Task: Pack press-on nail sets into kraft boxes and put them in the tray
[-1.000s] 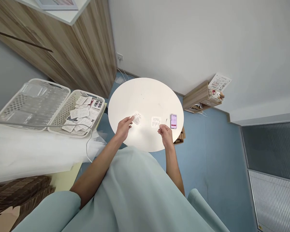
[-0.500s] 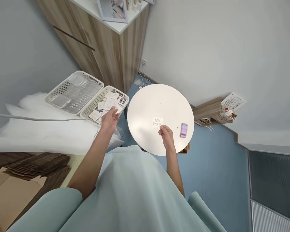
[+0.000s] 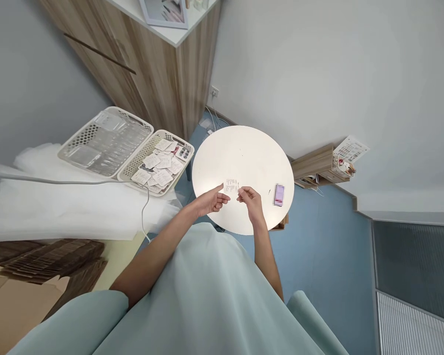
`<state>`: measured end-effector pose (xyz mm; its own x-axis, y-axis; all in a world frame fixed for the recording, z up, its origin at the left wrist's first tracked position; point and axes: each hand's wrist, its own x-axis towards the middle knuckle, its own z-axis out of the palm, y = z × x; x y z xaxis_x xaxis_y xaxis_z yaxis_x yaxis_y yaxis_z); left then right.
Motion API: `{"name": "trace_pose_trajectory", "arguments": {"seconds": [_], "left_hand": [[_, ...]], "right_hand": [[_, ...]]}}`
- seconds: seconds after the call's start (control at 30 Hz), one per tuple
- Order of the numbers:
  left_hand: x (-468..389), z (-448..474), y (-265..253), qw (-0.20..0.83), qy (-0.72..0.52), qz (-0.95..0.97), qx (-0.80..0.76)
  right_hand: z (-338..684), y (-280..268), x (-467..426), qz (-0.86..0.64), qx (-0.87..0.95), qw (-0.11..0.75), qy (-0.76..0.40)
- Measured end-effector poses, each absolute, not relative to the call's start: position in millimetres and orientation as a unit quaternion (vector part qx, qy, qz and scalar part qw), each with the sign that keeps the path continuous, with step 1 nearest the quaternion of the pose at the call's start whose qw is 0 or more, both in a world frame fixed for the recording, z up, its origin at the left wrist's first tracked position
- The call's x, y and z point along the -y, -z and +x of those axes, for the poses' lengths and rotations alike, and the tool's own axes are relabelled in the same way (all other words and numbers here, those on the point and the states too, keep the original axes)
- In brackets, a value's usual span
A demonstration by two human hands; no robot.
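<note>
A small white card with printed text (image 3: 231, 185) is held over the round white table (image 3: 244, 148). My right hand (image 3: 252, 201) pinches its right edge between thumb and fingertips. At the card's left edge is my left hand (image 3: 210, 201), its thumb stretched out and apart from the loosely curled fingers. Whether that thumb touches the card is hard to make out. On the table, right of my hands, lies a purple pixelated item (image 3: 278, 195), with a tiny dark piece (image 3: 269, 191) beside it.
Left of the table, a basket (image 3: 143, 153) holds many similar cards. Another basket (image 3: 90, 132) holds clear plastic packets. Both rest on white wrapping sheets (image 3: 59, 207), crossed by a grey cable (image 3: 59, 181). A wooden cabinet (image 3: 170, 88) stands behind, flattened cardboard (image 3: 18, 305) lower left.
My left hand has left the card basket and come right, to the card over the table. My right hand and its card have shifted slightly left in view.
</note>
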<state>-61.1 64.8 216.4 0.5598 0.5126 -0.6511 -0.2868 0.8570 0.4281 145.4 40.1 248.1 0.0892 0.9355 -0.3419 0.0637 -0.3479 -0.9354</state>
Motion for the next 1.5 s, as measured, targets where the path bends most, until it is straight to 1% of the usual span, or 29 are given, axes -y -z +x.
{"name": "trace_pose_trajectory", "arguments": {"seconds": [0.17, 0.27, 0.4, 0.5, 0.6, 0.77, 0.87, 1.03, 1.17, 1.27, 1.37, 1.43, 1.5], "left_hand": [[-66, -39, -221, 0.893, -0.219, 0.129, -0.371], [-68, -26, -226, 0.885, -0.226, 0.161, -0.374], [-65, -10, -234, 0.817, -0.272, 0.280, -0.424], [-61, 2, -238, 0.762, -0.285, 0.361, -0.456], [-57, 11, -239, 0.741, -0.290, 0.388, -0.464], [-52, 23, -236, 0.752, -0.284, 0.380, -0.458], [-50, 25, -236, 0.778, -0.280, 0.350, -0.440], [-48, 24, -240, 0.870, -0.261, 0.258, -0.331], [-47, 22, -240, 0.902, -0.254, 0.224, -0.269], [-46, 21, -238, 0.903, -0.267, 0.209, -0.264], [-47, 20, -236, 0.884, -0.293, 0.214, -0.295], [-48, 19, -236, 0.851, -0.316, 0.237, -0.346], [-50, 19, -236, 0.803, -0.335, 0.276, -0.409]], "right_hand": [[165, -251, -28, -0.620, 0.393, 0.423, -0.532], [177, -251, -20, -0.621, 0.386, 0.434, -0.526], [192, -251, -15, -0.639, 0.336, 0.464, -0.513], [202, -253, -13, -0.651, 0.318, 0.483, -0.491], [210, -255, -13, -0.658, 0.318, 0.495, -0.470], [219, -255, -15, -0.652, 0.316, 0.502, -0.473], [224, -254, -19, -0.646, 0.322, 0.499, -0.480], [224, -256, -27, -0.630, 0.338, 0.495, -0.493], [216, -260, -33, -0.629, 0.353, 0.474, -0.505], [209, -262, -38, -0.630, 0.362, 0.456, -0.514], [204, -264, -43, -0.622, 0.373, 0.479, -0.495], [201, -267, -46, -0.624, 0.383, 0.488, -0.475], [197, -269, -47, -0.627, 0.397, 0.478, -0.470]]}}
